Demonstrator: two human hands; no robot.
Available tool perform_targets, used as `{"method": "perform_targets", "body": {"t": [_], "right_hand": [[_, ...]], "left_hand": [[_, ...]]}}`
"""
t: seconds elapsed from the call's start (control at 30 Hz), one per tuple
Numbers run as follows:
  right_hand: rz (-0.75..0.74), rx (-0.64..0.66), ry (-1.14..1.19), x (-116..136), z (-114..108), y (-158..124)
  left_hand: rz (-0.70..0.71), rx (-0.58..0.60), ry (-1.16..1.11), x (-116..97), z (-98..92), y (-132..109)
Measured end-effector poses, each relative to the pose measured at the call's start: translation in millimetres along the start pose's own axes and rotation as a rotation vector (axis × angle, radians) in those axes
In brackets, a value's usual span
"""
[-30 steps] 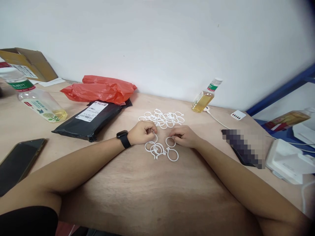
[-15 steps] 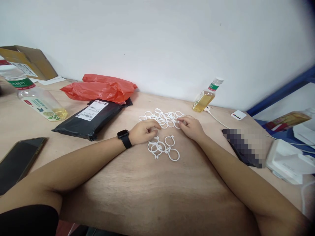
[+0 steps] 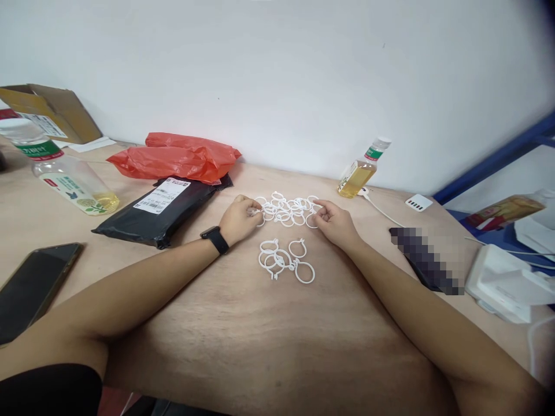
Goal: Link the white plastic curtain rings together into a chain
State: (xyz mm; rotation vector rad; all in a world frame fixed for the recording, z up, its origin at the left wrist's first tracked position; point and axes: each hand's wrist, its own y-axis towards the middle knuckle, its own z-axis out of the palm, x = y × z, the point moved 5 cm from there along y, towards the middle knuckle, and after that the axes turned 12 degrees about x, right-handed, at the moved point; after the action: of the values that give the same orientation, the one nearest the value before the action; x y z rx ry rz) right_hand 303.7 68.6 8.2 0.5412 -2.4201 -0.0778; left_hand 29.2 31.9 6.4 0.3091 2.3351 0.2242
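White plastic curtain rings [image 3: 284, 212] with small eyelets lie in an overlapping pile on the wooden table. At the pile's left end is my left hand [image 3: 241, 221], half curled, thumb and forefinger apart against the outermost rings. My right hand [image 3: 335, 224] rests at the opposite end, fingertips touching the rings there and forefinger stretched above the thumb. The undersides of both hands are hidden. Nearer to me, a smaller group of the same rings [image 3: 277, 259] lies loose, touched by neither hand. A black watch [image 3: 214, 238] is on my left wrist.
Left of the rings lie a black parcel [image 3: 151, 211], a red plastic bag [image 3: 173, 159], a bottle [image 3: 73, 182] and a phone [image 3: 39, 283]. On the right are another bottle [image 3: 362, 170], a charger [image 3: 418, 202], a dark pixelated item [image 3: 422, 260] and a white box [image 3: 498, 283].
My left hand has moved left from the front of the pile to its left end, uncovering rings. My right hand has barely shifted. The nearer rings keep their layout.
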Motion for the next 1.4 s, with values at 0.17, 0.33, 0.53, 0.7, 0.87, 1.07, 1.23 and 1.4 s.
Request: {"method": "perform_targets", "body": {"t": [0.17,0.33,0.53,0.7,0.87,1.07,1.23,1.4], "right_hand": [[-0.032,0.055,0.083,3.4,4.3,-0.8],[0.01,0.04,0.314,-4.3,8.8,0.9],[0.008,-0.001,0.438,-7.2,6.1,2.6],[0.009,0.02,0.456,-4.9,6.1,1.6],[0.017,0.028,0.465,-5.2,8.2,1.0],[0.014,0.024,0.309,-0.4,4.6,-2.8],[-0.013,0.05,0.162,10.9,1.3,-7.0],[-0.12,0.087,0.01,23.6,1.6,-8.5]], "left_hand": [[0.06,0.095,0.19,-6.1,7.7,-2.0],[0.096,0.129,0.271,-5.7,11.2,-1.8],[0.118,0.068,0.085,-9.9,5.1,-3.1],[0.149,-0.035,-0.045,-19.0,-5.9,-6.2],[0.216,0.053,-0.249,-21.6,-0.5,-7.0],[0.187,0.116,-0.397,-14.5,5.3,-3.4],[0.142,0.105,-0.445,-8.2,5.3,-0.9],[0.131,0.127,-0.469,-7.7,7.6,-0.7]]}}
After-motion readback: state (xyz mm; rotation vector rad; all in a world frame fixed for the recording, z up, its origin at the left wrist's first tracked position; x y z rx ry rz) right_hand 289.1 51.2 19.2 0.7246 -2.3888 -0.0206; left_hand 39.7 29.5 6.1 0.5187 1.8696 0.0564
